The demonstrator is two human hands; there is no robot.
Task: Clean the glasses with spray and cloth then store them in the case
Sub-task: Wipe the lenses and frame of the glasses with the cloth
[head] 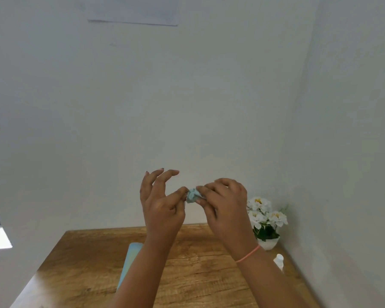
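Cleaning cloth [192, 195]: pale blue, bunched, held aloft between both hands. Left hand [162, 210] pinches its edge, other fingers splayed; right hand [225, 203] grips the wad. Judged soft and light; take by a corner. Glasses not discernible.

Both forearms raised side by side, left hand [162, 210] pinching cloth [191, 195] between thumb and forefinger, other three fingers splayed upward, right hand [226, 204] knuckles up, fingers curled, thumb and fingertips gripping the same cloth, hands nearly touching, wrists apart.
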